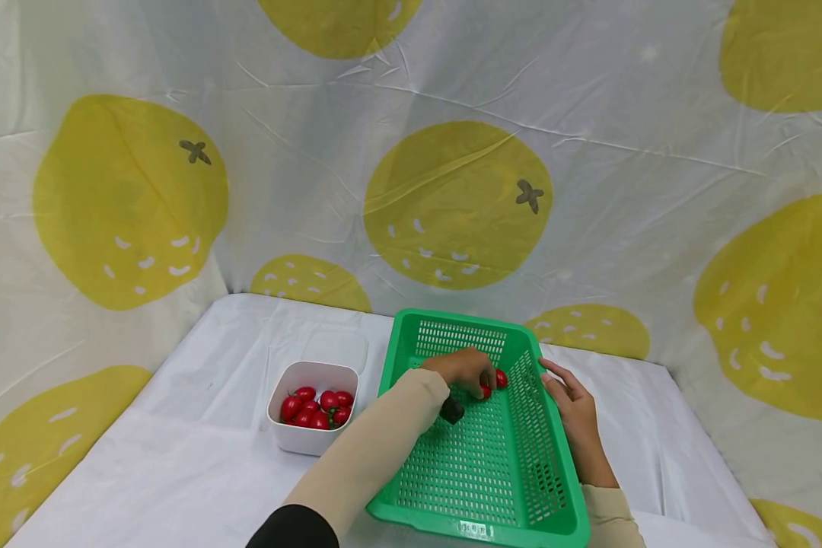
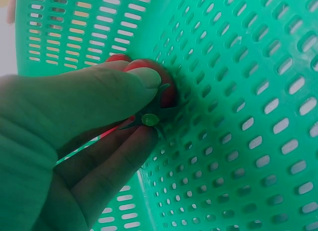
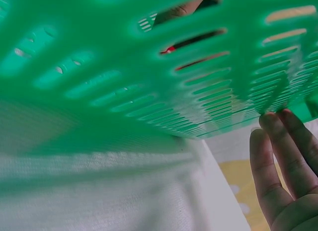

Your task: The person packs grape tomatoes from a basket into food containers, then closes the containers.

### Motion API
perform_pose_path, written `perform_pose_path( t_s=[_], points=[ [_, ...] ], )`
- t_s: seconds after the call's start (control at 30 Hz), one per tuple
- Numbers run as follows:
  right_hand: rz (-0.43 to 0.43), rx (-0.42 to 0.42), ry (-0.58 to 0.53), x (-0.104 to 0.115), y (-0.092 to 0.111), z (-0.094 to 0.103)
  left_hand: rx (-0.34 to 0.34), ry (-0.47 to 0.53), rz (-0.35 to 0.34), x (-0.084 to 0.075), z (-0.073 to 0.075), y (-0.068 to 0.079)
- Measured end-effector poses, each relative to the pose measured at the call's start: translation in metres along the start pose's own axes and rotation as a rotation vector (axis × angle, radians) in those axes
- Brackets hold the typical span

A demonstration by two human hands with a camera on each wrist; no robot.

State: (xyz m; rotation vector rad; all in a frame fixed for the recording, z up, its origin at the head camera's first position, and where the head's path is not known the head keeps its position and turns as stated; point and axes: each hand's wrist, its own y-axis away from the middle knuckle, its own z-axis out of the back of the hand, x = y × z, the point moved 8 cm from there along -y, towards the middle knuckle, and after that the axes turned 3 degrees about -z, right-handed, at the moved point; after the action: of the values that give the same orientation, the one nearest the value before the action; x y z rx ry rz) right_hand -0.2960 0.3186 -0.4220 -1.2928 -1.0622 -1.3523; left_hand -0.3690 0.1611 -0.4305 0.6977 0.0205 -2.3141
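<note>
Before lemon-print cloth, on a white table: basket with left hand inside, pinching a tomato, green cap toward the wrist view, long axis unclear. Just beyond, toward the right wall, a second tomato; nearer to left hand than right hand, with straight fingers outside the basket.

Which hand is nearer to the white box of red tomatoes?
Left. The left hand is inside the green basket, to the right of the white box; the right hand is farther off, at the basket's right side.
</note>
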Motion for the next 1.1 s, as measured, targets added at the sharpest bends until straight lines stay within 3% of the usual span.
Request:
perform_pose_path(
  t_s=[0.3,0.67,0.93,1.1],
  points=[
    [0.005,0.005,0.001,0.002,0.000,0.001,0.010,-0.019,-0.007,-0.002,0.001,-0.002],
    [0.011,-0.008,0.008,0.008,-0.001,0.001,-0.009,-0.019,-0.067,-0.008,0.011,0.001],
    [0.014,-0.012,0.042,0.003,0.000,0.003,-0.010,-0.053,-0.161,-0.023,0.019,-0.001],
    [0.019,0.012,0.037,-0.002,0.000,0.002,0.008,-0.073,-0.180,-0.033,0.024,0.004]
  ],
)
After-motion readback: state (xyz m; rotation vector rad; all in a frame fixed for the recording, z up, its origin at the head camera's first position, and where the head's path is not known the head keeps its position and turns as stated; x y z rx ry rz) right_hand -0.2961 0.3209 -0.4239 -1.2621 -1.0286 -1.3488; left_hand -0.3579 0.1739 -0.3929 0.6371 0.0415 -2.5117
